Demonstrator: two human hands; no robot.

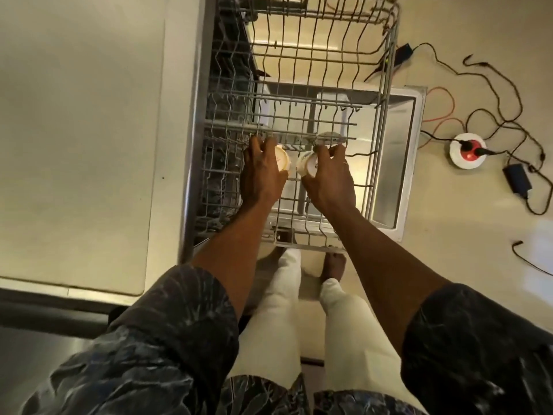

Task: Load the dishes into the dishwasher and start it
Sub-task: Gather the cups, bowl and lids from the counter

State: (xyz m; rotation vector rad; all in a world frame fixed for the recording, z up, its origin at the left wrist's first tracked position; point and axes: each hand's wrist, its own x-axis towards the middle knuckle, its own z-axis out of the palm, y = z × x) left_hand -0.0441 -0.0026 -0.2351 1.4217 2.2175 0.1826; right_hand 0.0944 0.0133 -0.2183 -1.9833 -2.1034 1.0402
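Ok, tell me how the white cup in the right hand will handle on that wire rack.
The white cup looks small and rigid, probably light: the right hand holds it in its fingers alone. Its round body could roll or tip on the open wires of the rack. If ceramic, it may chip against the other cup nearby.

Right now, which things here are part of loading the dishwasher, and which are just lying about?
Part of the job:
left hand gripping the left cup
right hand gripping the right cup
wire rack
open dishwasher door

Lying about:
cables on the floor
round socket
black adapter
counter
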